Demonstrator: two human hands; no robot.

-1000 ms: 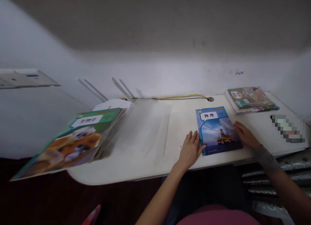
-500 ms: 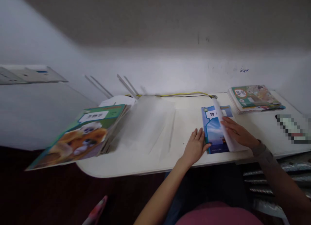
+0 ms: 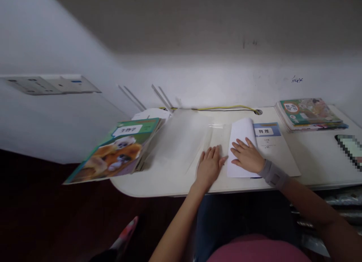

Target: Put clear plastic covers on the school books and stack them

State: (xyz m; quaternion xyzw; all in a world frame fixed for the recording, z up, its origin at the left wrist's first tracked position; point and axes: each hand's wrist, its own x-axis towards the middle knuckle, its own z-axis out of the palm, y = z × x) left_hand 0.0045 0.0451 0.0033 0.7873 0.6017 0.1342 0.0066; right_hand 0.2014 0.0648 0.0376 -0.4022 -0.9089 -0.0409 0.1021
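- A biology textbook [image 3: 118, 152] tops a leaning pile at the desk's [image 3: 316, 156] left end, hanging over the edge, as it did a second ago.
- A clear plastic sheet [image 3: 181, 141] lies flat beside the pile.
- The left hand [image 3: 209, 167] rests palm down, fingers pressed together, just left of the physics textbook [image 3: 263, 148]. A second ago it touched the closed book's left edge.
- The book lies near the desk's front edge. Its front cover [image 3: 239, 135], shut and blue side up a second ago, is now folded over, white inside showing.
- The right hand [image 3: 247, 156] has moved from the book's right edge onto that cover, fingers slightly spread.
- The title page [image 3: 278, 152] now shows.
- A stack of books [image 3: 309, 113] sits far right.
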